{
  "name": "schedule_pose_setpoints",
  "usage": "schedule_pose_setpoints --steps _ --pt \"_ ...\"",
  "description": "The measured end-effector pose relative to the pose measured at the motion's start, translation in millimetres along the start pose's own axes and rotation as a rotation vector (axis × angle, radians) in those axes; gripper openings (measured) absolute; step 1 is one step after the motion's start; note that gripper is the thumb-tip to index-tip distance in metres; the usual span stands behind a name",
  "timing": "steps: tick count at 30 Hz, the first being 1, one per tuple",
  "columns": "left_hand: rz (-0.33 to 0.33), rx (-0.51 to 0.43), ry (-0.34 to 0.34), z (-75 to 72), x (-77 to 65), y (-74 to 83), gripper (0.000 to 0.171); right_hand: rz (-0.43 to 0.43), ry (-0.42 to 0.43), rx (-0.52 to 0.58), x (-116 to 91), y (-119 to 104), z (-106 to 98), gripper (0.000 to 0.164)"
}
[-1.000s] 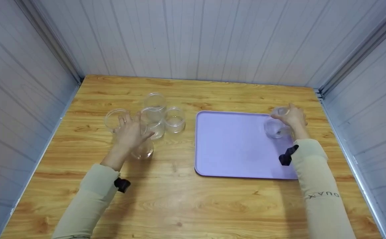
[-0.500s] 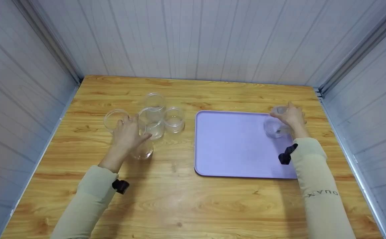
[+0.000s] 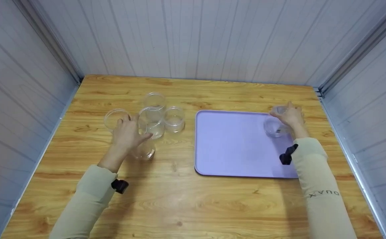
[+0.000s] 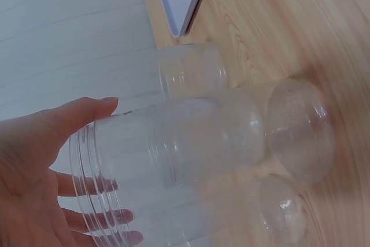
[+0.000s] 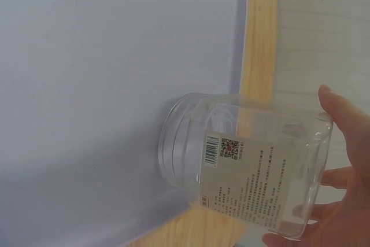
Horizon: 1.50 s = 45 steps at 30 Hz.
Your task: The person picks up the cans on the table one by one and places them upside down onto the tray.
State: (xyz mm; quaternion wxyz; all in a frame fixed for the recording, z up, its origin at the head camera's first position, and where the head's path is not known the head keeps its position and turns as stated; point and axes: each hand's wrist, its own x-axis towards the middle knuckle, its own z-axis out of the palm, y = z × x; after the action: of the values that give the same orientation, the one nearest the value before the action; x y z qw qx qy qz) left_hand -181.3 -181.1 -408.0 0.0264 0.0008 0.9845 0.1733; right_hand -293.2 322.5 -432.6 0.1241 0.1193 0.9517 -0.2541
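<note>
My left hand (image 3: 125, 132) curls its thumb and fingers round the threaded mouth of a clear plastic jar (image 4: 124, 148), which stands upright at the near side of a cluster of similar jars. Through the wall of this jar the fingertips show in the left wrist view. At the far right, my right hand (image 3: 291, 119) grips another clear jar (image 5: 245, 180) by its base. This one is turned mouth down, its threaded rim right at the surface of the lilac tray (image 3: 233, 142). A printed label (image 5: 243, 177) with a barcode is on its side.
Several clear jars, among them one at the back (image 3: 154, 99) and one nearest the tray (image 3: 174, 120), stand close together around my left hand. Light panel walls (image 3: 193, 39) enclose the wooden table (image 3: 179, 205) at the back and both sides.
Both hands stay almost where they were. The left hand and forearm have shifted very slightly to the left; the right hand still holds its jar over the tray's far right corner.
</note>
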Motion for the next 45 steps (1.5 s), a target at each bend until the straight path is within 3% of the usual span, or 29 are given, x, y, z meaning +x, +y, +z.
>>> schedule_pose_setpoints --steps 18,25,37,45 --pt "0.069 0.009 0.026 -4.4 -5.5 8.3 0.080 -0.126 0.144 -0.014 -10 -2 -3 0.095" --pt "0.085 -0.048 0.038 -5.1 -8.9 14.3 0.082 -0.164 0.168 -0.001 -15 -8 -4 0.086" --pt "0.108 -0.129 0.137 2.8 -13.7 18.8 0.077 -0.280 0.262 0.109 -25 -15 3 0.073" --pt "0.137 -0.203 0.186 11.4 -14.1 20.1 0.076 -0.364 0.319 0.123 -32 -20 11 0.068"
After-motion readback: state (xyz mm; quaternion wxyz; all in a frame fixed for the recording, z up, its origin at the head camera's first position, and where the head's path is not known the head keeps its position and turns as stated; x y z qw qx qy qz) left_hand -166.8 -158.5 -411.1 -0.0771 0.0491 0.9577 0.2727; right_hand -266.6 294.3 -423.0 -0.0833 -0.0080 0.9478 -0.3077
